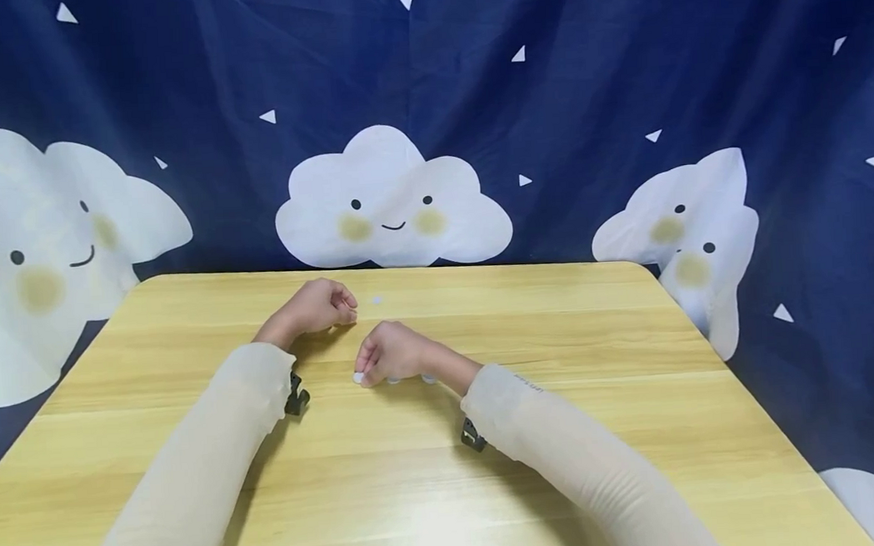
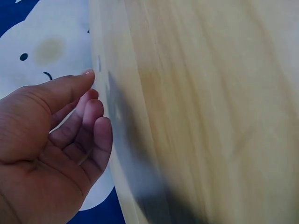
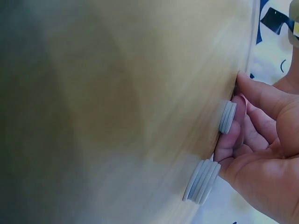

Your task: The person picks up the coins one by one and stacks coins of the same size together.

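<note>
Sleeved right hand (image 1: 393,357) is pinching small pale discs (image 3: 202,181) on table (image 1: 567,432); light, slippery-looking, grab by edges; left hand (image 1: 317,307) is curling loosely, empty.

Wooden table (image 1: 642,427) before a navy cloud-printed backdrop (image 1: 619,61).

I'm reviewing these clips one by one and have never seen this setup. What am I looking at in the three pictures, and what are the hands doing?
No machine here: a person in cream sleeves works with bare hands at a wooden table, in front of a blue cloud-patterned cloth. The large picture comes from a camera on the person's head, looking down. The other two come from cameras strapped to each wrist, so the table looks tilted there. The left hand rests on the table with loosely curled fingers and holds nothing; a tiny pale speck lies just beyond it. The right hand rests over small grey-white discs, stacked in little piles; its fingertips touch one pile.
</note>
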Demonstrator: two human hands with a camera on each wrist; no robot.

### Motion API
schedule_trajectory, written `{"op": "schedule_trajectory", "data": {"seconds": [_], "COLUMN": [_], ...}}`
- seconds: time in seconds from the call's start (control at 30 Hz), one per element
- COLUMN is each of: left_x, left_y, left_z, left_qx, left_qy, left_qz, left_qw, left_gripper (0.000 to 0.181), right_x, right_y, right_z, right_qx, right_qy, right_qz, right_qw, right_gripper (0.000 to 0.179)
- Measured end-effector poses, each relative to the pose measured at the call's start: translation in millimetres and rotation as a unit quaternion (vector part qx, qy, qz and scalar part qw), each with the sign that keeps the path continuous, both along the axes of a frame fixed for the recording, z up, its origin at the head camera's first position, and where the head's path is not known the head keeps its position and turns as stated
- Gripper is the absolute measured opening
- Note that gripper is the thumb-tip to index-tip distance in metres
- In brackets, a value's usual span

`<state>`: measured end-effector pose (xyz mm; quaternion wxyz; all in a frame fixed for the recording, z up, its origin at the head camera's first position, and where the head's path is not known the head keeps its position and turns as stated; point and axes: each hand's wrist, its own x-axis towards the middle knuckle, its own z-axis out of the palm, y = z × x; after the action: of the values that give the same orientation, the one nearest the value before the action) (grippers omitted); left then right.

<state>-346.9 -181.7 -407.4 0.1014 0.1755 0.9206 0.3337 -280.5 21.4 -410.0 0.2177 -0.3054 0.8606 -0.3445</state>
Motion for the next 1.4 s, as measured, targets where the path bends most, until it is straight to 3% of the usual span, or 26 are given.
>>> {"op": "schedule_trajectory", "data": {"seconds": [0.17, 0.33, 0.67, 0.97, 1.13, 1.4], "left_x": [-11.8, -19.6, -27.3, -29.8, -33.4, -35.0], "left_y": [3.0, 7.9, 21.9, 27.9, 31.0, 34.4], "left_z": [-6.2, -9.1, -8.1, -8.6, -8.3, -7.4], "left_qx": [0.009, 0.001, 0.009, -0.022, -0.019, -0.013], "left_qy": [-0.019, -0.007, -0.002, 0.015, -0.004, -0.041], "left_qz": [0.014, 0.012, 0.015, 0.011, 0.005, -0.003], "left_qw": [0.9997, 0.9999, 0.9998, 0.9996, 0.9998, 0.9991], "left_gripper": [0.022, 0.025, 0.026, 0.022, 0.014, 0.017], "right_x": [0.1, 0.8, -0.3, 0.6, 0.3, 0.1], "right_y": [-1.9, -3.3, -4.5, -5.5, -4.1, -1.2], "right_z": [-0.2, 0.7, 0.2, 0.6, 1.6, 2.5], "right_qx": [-0.001, 0.004, 0.01, 0.015, 0.012, 0.01], "right_qy": [0.006, 0.013, 0.016, 0.016, 0.014, 0.01], "right_qz": [0.006, 0.011, 0.011, 0.01, 0.005, -0.002], "right_qw": [1.0, 0.9998, 0.9998, 0.9997, 0.9998, 0.9999], "right_gripper": [0.01, 0.009, 0.01, 0.009, 0.009, 0.01]}}
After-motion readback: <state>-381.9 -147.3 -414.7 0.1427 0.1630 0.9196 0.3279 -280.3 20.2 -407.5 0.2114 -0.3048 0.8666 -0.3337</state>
